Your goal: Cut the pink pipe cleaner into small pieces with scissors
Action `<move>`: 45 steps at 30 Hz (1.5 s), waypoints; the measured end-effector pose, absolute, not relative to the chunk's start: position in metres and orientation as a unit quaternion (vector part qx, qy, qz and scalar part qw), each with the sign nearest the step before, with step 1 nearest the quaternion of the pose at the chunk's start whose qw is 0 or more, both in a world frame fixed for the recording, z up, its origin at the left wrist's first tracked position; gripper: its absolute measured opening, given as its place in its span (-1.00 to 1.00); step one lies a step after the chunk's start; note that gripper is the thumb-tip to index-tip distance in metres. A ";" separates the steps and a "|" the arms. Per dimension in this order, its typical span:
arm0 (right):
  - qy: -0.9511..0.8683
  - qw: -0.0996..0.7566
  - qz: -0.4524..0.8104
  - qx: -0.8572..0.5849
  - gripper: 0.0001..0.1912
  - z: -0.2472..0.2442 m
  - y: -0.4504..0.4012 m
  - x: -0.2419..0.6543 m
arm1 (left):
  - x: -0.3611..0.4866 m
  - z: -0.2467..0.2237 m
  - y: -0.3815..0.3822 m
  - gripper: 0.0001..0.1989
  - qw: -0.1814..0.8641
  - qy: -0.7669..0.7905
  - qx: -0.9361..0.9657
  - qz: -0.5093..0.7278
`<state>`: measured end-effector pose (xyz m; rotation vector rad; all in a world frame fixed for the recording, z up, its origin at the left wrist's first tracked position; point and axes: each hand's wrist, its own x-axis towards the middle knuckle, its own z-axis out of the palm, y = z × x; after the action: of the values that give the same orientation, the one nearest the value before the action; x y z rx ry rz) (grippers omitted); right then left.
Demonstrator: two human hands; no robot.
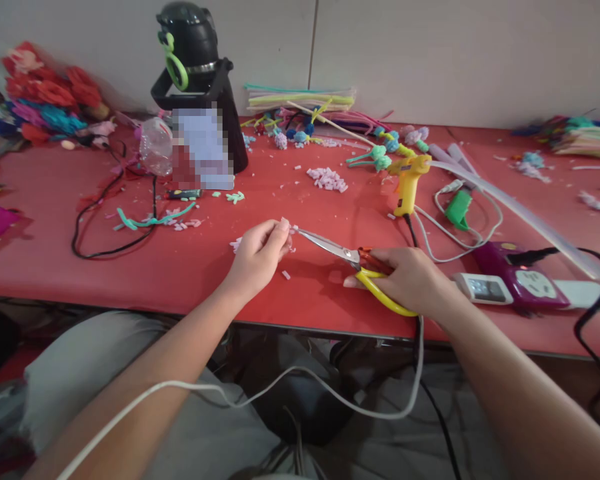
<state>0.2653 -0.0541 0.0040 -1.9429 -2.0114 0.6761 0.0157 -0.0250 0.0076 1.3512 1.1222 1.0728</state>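
Note:
Over the red table [180, 250], my left hand [263, 252] pinches a small pale pink piece between thumb and fingers. The scissors [330, 247], with silver blades and yellow and orange handles, are in my right hand [403, 277]. Their tips point left and reach the pink piece at my left fingertips; whether the blades touch it is too small to tell. A cut pink bit [286, 275] lies below the tips. Further pink bits lie partly hidden behind my left hand, and a pile of them [327, 179] sits farther back.
A yellow glue gun [407, 183] stands behind my right hand, with a purple power strip [525, 277] to the right. A black bottle [195, 73] stands at the back left. Pipe cleaners [300, 99] lie by the wall. A white cable [300, 370] hangs across the front.

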 end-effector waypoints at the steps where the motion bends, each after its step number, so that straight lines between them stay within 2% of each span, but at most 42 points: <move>1: -0.693 0.137 0.234 -0.668 -0.26 0.003 -0.054 0.266 | 0.016 0.007 -0.025 -0.65 0.517 0.467 0.561 0.447; 18: -0.710 0.146 0.228 -0.650 -0.31 0.002 -0.057 0.269 | 0.016 0.009 -0.025 -0.65 0.508 0.475 0.561 0.448; 33: -0.710 0.140 0.207 -0.658 -0.25 0.004 -0.055 0.265 | 0.015 0.007 -0.025 -0.66 0.509 0.475 0.569 0.438; 45: -0.710 0.159 0.243 -0.642 -0.31 -0.001 -0.056 0.271 | 0.017 0.009 -0.025 -0.64 0.512 0.479 0.559 0.443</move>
<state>0.2713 -0.0565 -0.0006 -1.8350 -2.0299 0.6935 0.0170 -0.0248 0.0086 1.3442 1.1525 1.0657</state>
